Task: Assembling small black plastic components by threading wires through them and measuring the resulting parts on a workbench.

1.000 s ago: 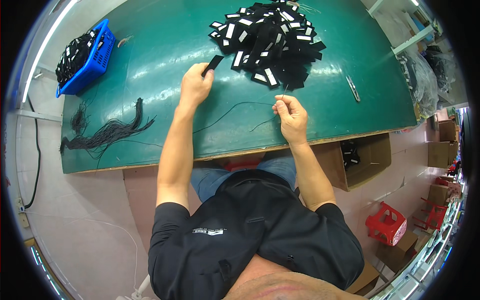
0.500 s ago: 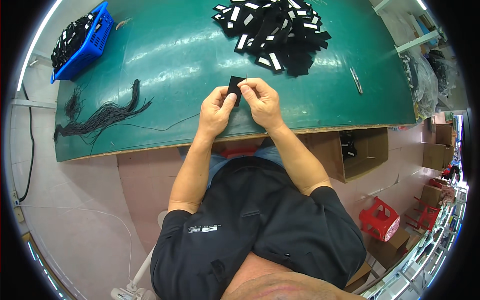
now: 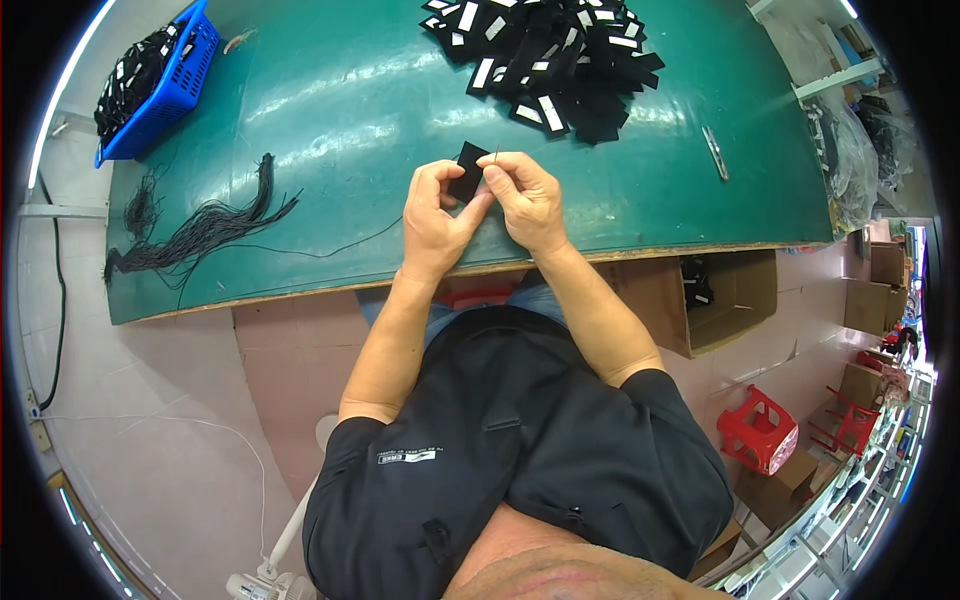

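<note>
My left hand (image 3: 436,225) pinches a small black fabric piece (image 3: 467,173) between thumb and fingers, near the front edge of the green table. Close against it on the right, the fingers of my right hand (image 3: 528,205) are pinched together on a thin needle (image 3: 497,152), which sticks up past the fingertips. Whether its tip is in the fabric is too small to see. From a bundle of black cords (image 3: 215,228) at the left, a single strand runs over the table to my left hand.
Beyond my hands lies a heap of black pieces with white labels (image 3: 550,70). A blue basket (image 3: 190,75) full of similar pieces stands far left. Small metal snips (image 3: 714,153) lie at the right. Below the table edge is an open cardboard box (image 3: 735,310); a red stool (image 3: 758,428) stands further right.
The black piece has tilted and risen slightly. My left hand has turned, its thumb now nearer the right hand. The right hand keeps its pinch, almost in place.
</note>
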{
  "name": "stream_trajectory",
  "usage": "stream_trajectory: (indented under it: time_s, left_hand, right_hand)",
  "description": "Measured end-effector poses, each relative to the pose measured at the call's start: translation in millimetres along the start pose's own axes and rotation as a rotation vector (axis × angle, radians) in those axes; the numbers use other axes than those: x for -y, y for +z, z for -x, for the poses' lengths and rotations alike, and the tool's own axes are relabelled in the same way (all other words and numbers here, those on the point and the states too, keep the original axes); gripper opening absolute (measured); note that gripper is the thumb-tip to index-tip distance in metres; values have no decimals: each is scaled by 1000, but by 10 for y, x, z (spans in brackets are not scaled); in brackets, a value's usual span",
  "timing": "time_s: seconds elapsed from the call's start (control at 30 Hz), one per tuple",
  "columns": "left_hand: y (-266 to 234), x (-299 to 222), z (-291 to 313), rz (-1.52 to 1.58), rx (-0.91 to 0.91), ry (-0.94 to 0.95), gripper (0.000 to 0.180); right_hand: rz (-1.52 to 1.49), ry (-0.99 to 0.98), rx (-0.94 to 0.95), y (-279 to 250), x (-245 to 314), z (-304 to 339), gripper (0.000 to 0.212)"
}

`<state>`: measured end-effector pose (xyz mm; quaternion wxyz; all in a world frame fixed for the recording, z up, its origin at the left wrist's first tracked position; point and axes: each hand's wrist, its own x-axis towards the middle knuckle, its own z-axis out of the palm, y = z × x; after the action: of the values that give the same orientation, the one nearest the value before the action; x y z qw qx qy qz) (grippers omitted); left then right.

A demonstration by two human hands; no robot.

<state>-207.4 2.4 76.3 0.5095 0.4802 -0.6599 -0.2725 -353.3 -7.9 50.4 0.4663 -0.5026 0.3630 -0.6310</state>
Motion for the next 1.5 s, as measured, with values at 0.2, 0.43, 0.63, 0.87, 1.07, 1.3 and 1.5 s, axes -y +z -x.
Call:
stream_trajectory:
  time_s: [0.2, 0.43, 0.63, 0.87, 1.07, 1.3, 1.5]
  left_hand:
    - [10, 157, 49, 77, -15, -124, 18]
    - [-59, 113, -37, 767, -71, -385, 14]
    - [-100, 237, -37, 767, -113, -344, 15]
    - [-71, 185, -15, 752, -163, -332, 13]
    - [-60, 184, -2, 724, -164, -302, 12]
    - [-46, 195, 9, 719, -185, -281, 12]
    - [-33, 203, 19, 669, -203, -279, 12]
  right_hand:
    - [-26, -148, -31, 101, 66, -11, 12]
    - [282, -156, 62, 103, 136, 24, 11]
    - [418, -232, 96, 184, 101, 29, 12]
    - [486, -199, 117, 170, 66, 25, 9]
    - [486, -183, 116, 174, 105, 25, 9]
    - [478, -197, 122, 172, 105, 33, 8]
    - [484, -175, 116, 174, 159, 40, 7]
